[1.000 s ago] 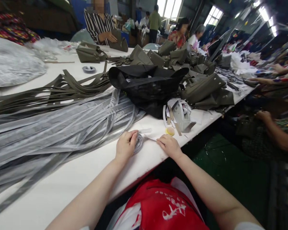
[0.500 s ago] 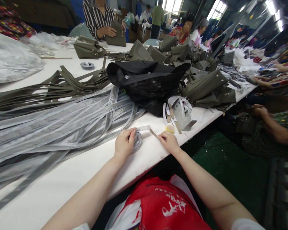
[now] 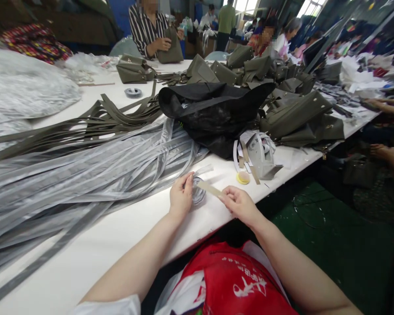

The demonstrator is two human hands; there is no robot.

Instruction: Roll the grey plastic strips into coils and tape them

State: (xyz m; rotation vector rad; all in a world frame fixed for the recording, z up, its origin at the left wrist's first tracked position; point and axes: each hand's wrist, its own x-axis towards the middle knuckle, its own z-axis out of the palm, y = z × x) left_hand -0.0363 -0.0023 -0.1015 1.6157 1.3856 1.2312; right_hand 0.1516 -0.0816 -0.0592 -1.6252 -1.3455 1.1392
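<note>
White tabletop (image 3: 95,245) fills the near half of what I get from the head camera, and below its edge, closest to me, lies red cloth with white print (image 3: 230,280). Both forearms reach up from there to the table's edge. The left hand (image 3: 181,197) is curled around a small roll of tape (image 3: 199,197) that rests on the table, fingers bent over its rim. The right hand (image 3: 239,204), just beside it, pinches the free end of a tan strip (image 3: 209,188) between thumb and fingers — the strip runs from the roll to that pinch, lifted a little off the surface. Just beyond the right hand sits a yellow disc (image 3: 243,177), and past that a pale grey holder (image 3: 262,159) tangled with white and tan paper strips; I cannot tell exactly what it is. To the left of the left hand, a broad sheaf of silver-grey straps (image 3: 85,170) sweeps across the table, with olive straps (image 3: 111,116) fanned out behind it. Straight beyond the hands a black bag (image 3: 216,109) slumps open, and olive bags (image 3: 302,116) pile up to its right and behind. Far to the right, off the table, a co-worker's hand (image 3: 385,153) shows. Farther back on the left lie a heap of clear plastic (image 3: 26,92) and a second small roll (image 3: 133,92) — and at the far edge a person in a striped shirt (image 3: 147,30) holds an upright olive bag (image 3: 172,48).
</note>
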